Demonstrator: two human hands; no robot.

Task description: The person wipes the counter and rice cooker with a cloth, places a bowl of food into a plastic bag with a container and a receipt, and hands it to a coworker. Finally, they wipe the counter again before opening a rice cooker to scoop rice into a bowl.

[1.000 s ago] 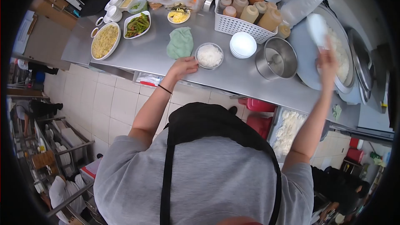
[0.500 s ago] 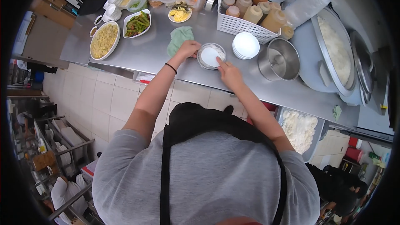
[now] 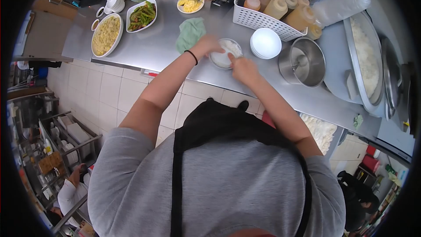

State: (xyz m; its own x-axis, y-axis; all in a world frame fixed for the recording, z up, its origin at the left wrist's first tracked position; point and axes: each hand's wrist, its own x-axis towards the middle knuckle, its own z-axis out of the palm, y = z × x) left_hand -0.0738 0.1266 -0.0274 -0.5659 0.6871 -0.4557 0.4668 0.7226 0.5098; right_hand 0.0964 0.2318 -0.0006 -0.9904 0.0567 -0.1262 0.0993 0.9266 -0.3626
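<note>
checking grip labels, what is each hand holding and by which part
The left hand holds the rice bowl by its left rim. The right hand holds a white paddle by its handle end, blade on the rice; blur hides the fingers.

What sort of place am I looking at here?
Most likely a commercial kitchen, a restaurant or canteen: a long steel counter, a large open rice cooker, and a basket of sauce bottles behind the rice bowl.
</note>
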